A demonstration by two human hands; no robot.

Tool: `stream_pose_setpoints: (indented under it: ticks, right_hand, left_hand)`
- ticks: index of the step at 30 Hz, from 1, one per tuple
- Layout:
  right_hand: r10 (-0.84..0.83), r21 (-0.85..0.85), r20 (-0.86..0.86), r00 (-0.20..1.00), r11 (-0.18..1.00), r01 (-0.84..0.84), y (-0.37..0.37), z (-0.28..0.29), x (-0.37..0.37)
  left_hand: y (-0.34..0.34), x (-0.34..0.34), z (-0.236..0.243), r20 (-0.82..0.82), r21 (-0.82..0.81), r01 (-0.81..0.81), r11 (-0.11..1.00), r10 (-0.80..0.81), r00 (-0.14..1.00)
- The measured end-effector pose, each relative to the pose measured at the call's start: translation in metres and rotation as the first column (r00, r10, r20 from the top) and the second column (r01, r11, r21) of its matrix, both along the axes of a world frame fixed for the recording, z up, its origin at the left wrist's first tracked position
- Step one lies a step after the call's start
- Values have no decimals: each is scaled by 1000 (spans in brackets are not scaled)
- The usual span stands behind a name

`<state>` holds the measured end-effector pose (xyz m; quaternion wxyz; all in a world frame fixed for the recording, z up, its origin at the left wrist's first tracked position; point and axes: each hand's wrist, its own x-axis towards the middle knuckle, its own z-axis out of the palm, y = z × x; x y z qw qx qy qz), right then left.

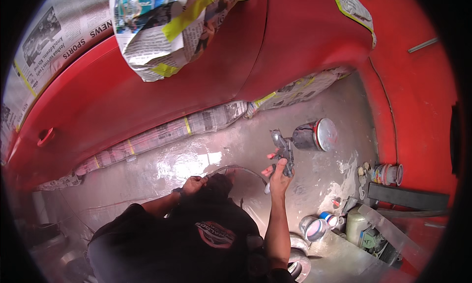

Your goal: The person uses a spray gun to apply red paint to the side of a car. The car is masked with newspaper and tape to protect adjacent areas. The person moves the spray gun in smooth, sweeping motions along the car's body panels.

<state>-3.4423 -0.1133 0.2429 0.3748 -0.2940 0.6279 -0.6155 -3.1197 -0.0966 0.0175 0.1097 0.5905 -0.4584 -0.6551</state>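
My right hand (pixel 281 174) is wrapped round the grip of a dark spray gun (pixel 284 150). The gun's metal paint cup (pixel 309 135), smeared with paint and topped by a pale round lid, points away to the right. From the gun's lower end a dark air hose (pixel 238 167) curves left to my left hand (pixel 195 184), whose fingers are closed round it in front of my body. Beyond both hands stands a red car side (pixel 196 81). Newspaper masking (pixel 177 128) held with yellow tape runs along its lower edge.
A newspaper-wrapped mirror (pixel 152 42) juts out from the car. A red wall (pixel 408 86) rises on the right. Paint tins (pixel 312 228), a green-grey canister (pixel 355 226), a dark plank (pixel 408 197) and a paint-streaked can (pixel 388 174) crowd the floor at right. Tyre-like rings (pixel 299 263) lie near my right arm.
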Motion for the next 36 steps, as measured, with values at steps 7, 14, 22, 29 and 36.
stream_pose_setpoints:
  ticks: [7, 14, 22, 29, 36]
  right_hand:
    - [73, 111, 189, 979, 989, -95, -64, -68, -13]
    - [128, 92, 262, 957, 983, -157, -83, -83, -31]
    - [-32, 106, 225, 974, 994, 8, -95, -76, -57]
    - [255, 92, 413, 874, 944, -318, -88, -72, -36]
    - [116, 160, 287, 951, 973, -167, -109, -95, -72]
  left_hand:
    - [-4, 3, 56, 216, -37, -52, 998, 59, 975]
    - [30, 2, 80, 345, -57, -126, 990, 138, 928]
    - [86, -50, 99, 267, 53, -408, 911, 381, 885]
    - [114, -71, 110, 328, 71, -483, 873, 437, 837]
    - [94, -60, 98, 249, 98, -483, 870, 449, 858]
